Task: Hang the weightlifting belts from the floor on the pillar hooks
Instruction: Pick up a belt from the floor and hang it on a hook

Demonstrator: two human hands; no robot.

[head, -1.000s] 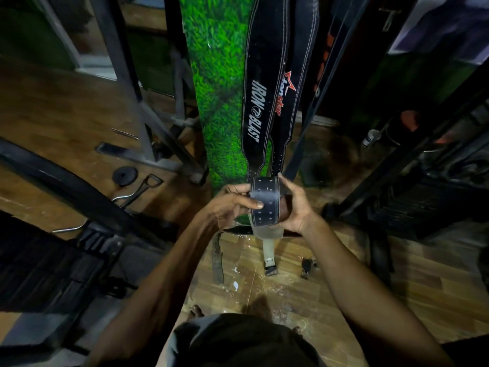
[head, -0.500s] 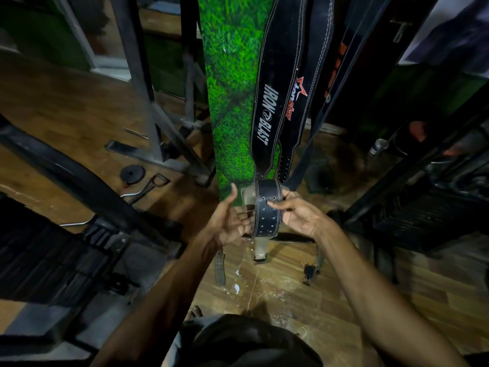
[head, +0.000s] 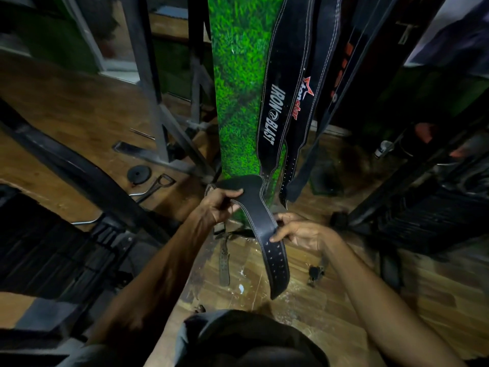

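I hold a black leather weightlifting belt [head: 260, 223] in front of the grass-patterned pillar [head: 238, 83]. My left hand [head: 219, 207] grips its wide upper part, thumb over the top edge. My right hand [head: 299, 230] pinches the narrower strap, and the perforated tail hangs down past it. Two black belts hang on the pillar: one lettered "IRON BLAST" [head: 272, 112], the other with a red star logo [head: 301, 102]. A further dark belt with orange lettering [head: 341, 64] hangs to their right. The hooks are out of view above.
A worn strap [head: 224, 263] and a small buckle piece [head: 315, 272] lie on the wooden floor near the pillar's foot. Metal rack frames [head: 148, 83] stand at left, a bench [head: 42, 250] at lower left, dark equipment [head: 434, 213] at right. A small weight plate [head: 138, 174] lies on the floor.
The rolled belt has come unrolled: its tail now hangs down between my hands. My left hand shifted up onto the wide part; my right holds the strap.
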